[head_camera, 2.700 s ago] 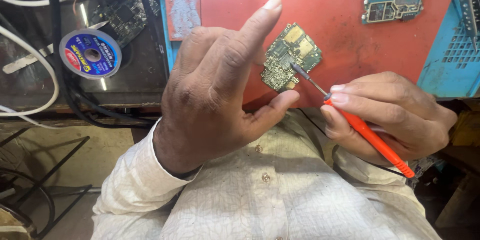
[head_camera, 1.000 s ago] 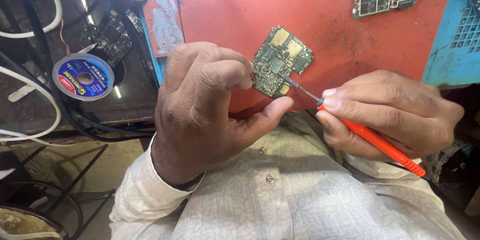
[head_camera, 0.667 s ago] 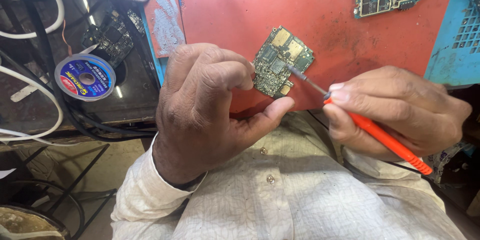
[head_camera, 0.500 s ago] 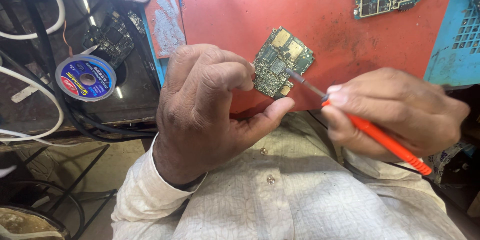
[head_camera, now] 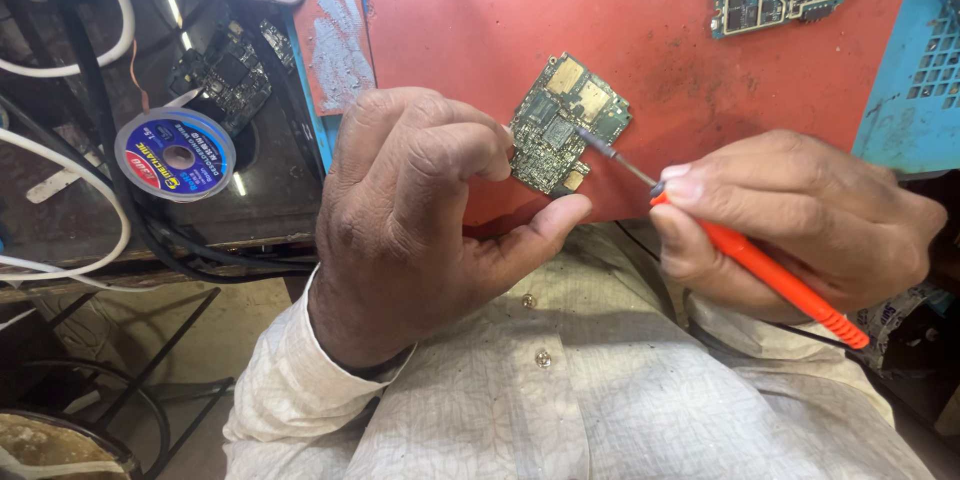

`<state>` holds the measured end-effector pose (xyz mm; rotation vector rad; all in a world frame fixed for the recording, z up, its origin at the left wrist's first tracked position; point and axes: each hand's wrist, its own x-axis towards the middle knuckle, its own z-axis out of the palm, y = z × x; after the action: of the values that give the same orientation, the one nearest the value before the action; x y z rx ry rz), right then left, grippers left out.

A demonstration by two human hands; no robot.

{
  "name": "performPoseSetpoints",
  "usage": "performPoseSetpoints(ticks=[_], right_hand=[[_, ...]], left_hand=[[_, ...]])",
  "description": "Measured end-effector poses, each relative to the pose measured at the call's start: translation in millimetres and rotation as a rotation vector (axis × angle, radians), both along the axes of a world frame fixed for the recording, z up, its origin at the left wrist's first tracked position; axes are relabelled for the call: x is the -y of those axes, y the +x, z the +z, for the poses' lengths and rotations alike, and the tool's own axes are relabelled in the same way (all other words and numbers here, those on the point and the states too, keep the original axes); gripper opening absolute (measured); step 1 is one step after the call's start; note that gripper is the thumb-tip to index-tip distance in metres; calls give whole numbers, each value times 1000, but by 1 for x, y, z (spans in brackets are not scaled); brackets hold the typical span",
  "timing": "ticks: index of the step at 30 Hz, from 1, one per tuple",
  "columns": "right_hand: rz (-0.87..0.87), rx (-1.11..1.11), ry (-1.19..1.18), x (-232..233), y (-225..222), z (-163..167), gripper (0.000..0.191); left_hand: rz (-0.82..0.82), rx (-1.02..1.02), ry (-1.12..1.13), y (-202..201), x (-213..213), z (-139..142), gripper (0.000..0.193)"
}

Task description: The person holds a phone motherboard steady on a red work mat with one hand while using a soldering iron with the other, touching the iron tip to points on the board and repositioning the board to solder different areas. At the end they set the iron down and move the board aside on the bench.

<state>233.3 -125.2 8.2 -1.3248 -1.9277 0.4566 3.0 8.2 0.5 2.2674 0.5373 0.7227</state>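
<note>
red mat (head_camera: 560,0) under green circuit board (head_camera: 565,125), dark cluttered bench (head_camera: 260,200) leftward

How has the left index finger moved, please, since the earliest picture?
Yes: the left hand has curled its index finger down onto the green circuit board, away from the red mat.

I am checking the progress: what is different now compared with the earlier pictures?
The left hand has curled its forefinger, earlier stretched out, down onto the green circuit board. Unchanged: the right hand holds the orange screwdriver, tip on the board.
</note>
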Motion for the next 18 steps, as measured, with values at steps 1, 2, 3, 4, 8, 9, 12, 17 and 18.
performPoseSetpoints(ticks=[1,2,3,4,8,9,12,17,18], right_hand=[[11,4,2,-1,0,0,30],[4,-8,2,-1,-1,1,30],[-3,-20,1,-2,-2,2,30],[-11,-31,-1,-2,-4,2,30],[-49,-34,5,-6,-6,5,29],[-36,-46,1,-6,-7,6,28],[-47,-34,-24,-7,-7,7,29],[-42,-37,-11,-3,-7,5,28],[-74,-23,-6,-3,-7,4,28]], left_hand=[[-2,-1,2,0,0,0,61],[1,0,3,0,0,0,61],[3,2,2,0,0,0,61],[5,4,-1,0,0,-1,62],[4,3,-5,0,0,-1,61],[7,4,-7,0,1,-1,61],[3,3,-11,0,1,-1,60],[0,-1,-5,0,0,-1,61],[1,-1,-5,0,0,-1,61]])
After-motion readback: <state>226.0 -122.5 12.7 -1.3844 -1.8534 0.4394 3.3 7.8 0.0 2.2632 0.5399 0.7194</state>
